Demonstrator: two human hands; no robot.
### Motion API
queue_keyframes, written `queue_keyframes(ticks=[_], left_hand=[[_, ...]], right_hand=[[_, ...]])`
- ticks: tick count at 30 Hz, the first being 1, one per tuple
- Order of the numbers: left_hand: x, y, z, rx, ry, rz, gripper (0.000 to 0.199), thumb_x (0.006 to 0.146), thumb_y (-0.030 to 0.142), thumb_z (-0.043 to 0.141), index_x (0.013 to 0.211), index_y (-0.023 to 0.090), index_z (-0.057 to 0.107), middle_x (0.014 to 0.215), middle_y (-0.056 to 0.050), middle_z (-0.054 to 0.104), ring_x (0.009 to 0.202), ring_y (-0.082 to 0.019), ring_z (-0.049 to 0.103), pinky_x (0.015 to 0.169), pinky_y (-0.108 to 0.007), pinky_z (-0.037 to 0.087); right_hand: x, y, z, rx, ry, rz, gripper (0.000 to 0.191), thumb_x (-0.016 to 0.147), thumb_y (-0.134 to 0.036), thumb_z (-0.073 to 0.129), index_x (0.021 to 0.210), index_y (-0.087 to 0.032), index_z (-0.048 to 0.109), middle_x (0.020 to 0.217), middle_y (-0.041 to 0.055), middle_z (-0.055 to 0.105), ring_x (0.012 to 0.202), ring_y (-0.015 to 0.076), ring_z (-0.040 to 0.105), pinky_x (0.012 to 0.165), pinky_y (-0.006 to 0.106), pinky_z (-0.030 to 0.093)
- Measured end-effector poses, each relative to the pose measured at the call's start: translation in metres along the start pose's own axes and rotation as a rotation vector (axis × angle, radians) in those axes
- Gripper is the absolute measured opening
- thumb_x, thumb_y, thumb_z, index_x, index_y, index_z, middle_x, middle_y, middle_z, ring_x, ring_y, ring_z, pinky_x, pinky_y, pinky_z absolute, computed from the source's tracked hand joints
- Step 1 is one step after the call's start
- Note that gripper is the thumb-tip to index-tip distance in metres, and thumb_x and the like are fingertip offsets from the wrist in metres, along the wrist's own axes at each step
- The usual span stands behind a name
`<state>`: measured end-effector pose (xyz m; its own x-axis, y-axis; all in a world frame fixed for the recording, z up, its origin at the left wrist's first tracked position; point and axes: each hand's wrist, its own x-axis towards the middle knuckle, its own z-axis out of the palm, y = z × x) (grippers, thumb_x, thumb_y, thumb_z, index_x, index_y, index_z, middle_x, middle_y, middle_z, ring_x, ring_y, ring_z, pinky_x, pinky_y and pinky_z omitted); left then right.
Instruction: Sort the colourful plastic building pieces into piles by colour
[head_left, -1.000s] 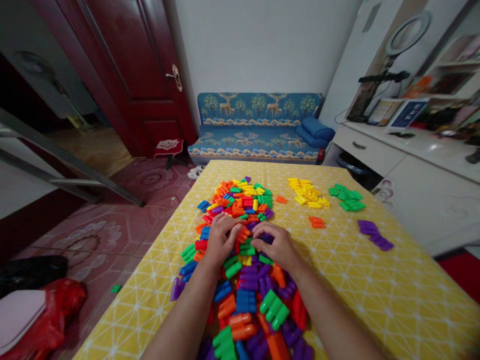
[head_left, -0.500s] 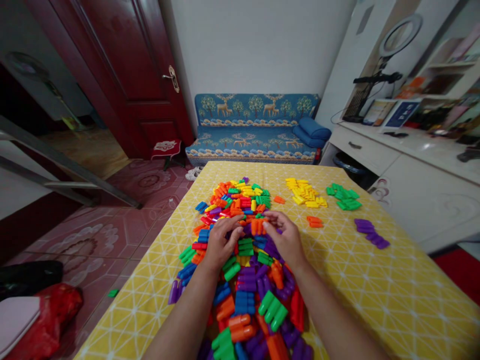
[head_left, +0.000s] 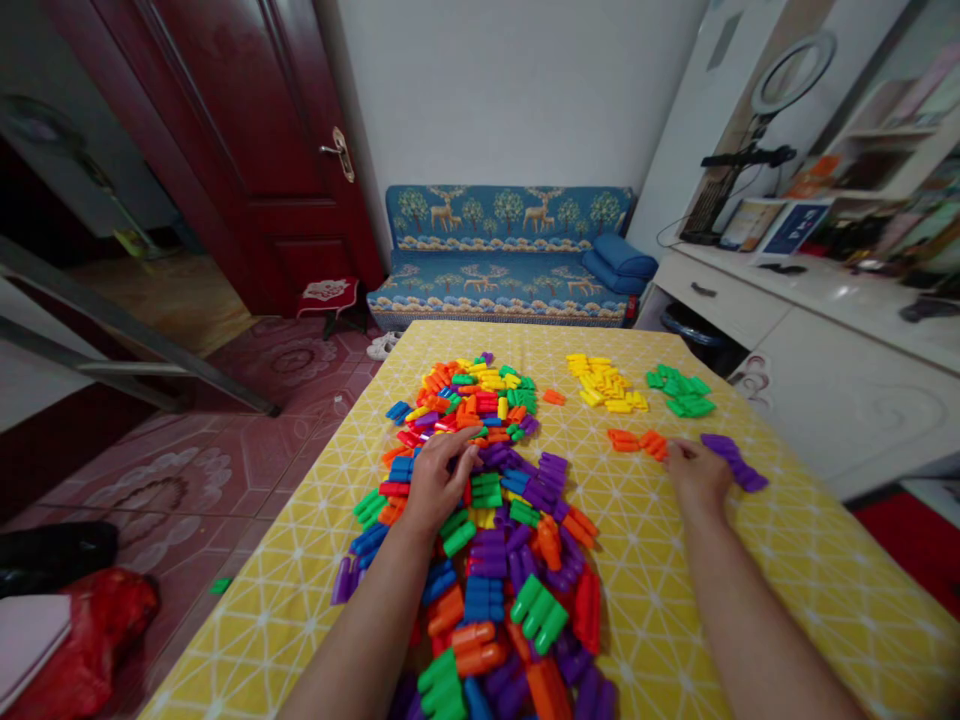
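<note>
My right hand [head_left: 699,482] pinches the edge of an orange building block [head_left: 653,444], down at the tabletop beside another orange block [head_left: 622,440]. A row of purple blocks [head_left: 733,461] lies just right of that hand. My left hand [head_left: 441,478] rests over the large mixed pile of blocks [head_left: 486,540], thumb and fingers apart and nothing visibly held. Its fingertips are near red, green and purple blocks. The pieces are ribbed plastic, in orange, red, blue, green, purple and yellow.
On the yellow patterned tablecloth [head_left: 645,580] lie a yellow group [head_left: 602,383], a green group [head_left: 679,390] and a lone orange block [head_left: 553,397]. Beyond stands a blue sofa [head_left: 502,270]. A white cabinet [head_left: 810,360] is at the right. A green block [head_left: 220,585] lies on the floor.
My right hand has moved right from the pile, carrying the orange block to the spot beside the other orange one. My left hand has stayed over the pile.
</note>
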<state>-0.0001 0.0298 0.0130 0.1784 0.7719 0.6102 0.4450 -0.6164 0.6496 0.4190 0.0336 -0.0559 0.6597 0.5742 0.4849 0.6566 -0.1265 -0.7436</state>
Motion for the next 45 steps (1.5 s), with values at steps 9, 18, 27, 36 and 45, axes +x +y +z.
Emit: queue_keyframes(ticks=[9, 18, 27, 36, 45], left_hand=[[0.001, 0.001, 0.000, 0.021, -0.018, -0.033, 0.026, 0.094, 0.029, 0.055, 0.116, 0.021, 0.067, 0.076, -0.003, 0.074, 0.080, -0.020, 0.068, 0.081, -0.035, 0.050], [0.001, 0.001, 0.000, 0.026, -0.012, -0.023, 0.025, 0.094, 0.029, 0.055, 0.114, 0.021, 0.069, 0.076, -0.003, 0.074, 0.079, -0.019, 0.068, 0.081, -0.034, 0.051], [-0.004, 0.016, -0.001, -0.153, 0.239, -0.096, 0.021, 0.092, 0.030, 0.057, 0.102, 0.019, 0.072, 0.061, 0.001, 0.067, 0.060, -0.014, 0.065, 0.067, -0.028, 0.053], [0.048, 0.030, -0.022, -0.977, 0.411, -0.518, 0.029, 0.087, 0.045, 0.057, 0.094, 0.018, 0.066, 0.054, 0.005, 0.050, 0.057, -0.011, 0.059, 0.070, -0.027, 0.054], [0.112, 0.014, 0.024, 0.547, -0.436, -0.112, 0.034, 0.067, 0.007, 0.066, 0.096, 0.022, 0.076, 0.106, -0.011, 0.070, 0.104, -0.031, 0.063, 0.092, -0.042, 0.050]], right_hand=[[-0.007, -0.007, 0.009, -0.027, -0.049, -0.090, 0.045, 0.074, -0.041, 0.048, 0.098, -0.012, 0.073, 0.101, 0.0160, 0.072, 0.094, 0.0294, 0.065, 0.090, 0.045, 0.050], [-0.009, -0.022, 0.013, -0.066, -0.207, -0.317, 0.040, 0.084, -0.042, 0.043, 0.099, -0.019, 0.072, 0.114, 0.0118, 0.071, 0.109, 0.0257, 0.061, 0.104, 0.048, 0.042], [-0.037, -0.079, -0.003, 0.235, -0.063, -0.414, 0.034, 0.095, -0.036, 0.043, 0.098, -0.017, 0.071, 0.103, 0.0108, 0.071, 0.104, 0.0233, 0.063, 0.098, 0.046, 0.046], [-0.066, -0.113, 0.018, 0.291, -0.325, -0.616, 0.027, 0.096, -0.031, 0.048, 0.091, -0.021, 0.072, 0.096, 0.0070, 0.072, 0.098, 0.0210, 0.062, 0.091, 0.041, 0.048], [-0.065, -0.107, 0.018, 0.285, -0.362, -0.622, 0.030, 0.097, -0.031, 0.045, 0.086, -0.021, 0.071, 0.089, 0.0062, 0.071, 0.091, 0.0210, 0.063, 0.086, 0.040, 0.048]])
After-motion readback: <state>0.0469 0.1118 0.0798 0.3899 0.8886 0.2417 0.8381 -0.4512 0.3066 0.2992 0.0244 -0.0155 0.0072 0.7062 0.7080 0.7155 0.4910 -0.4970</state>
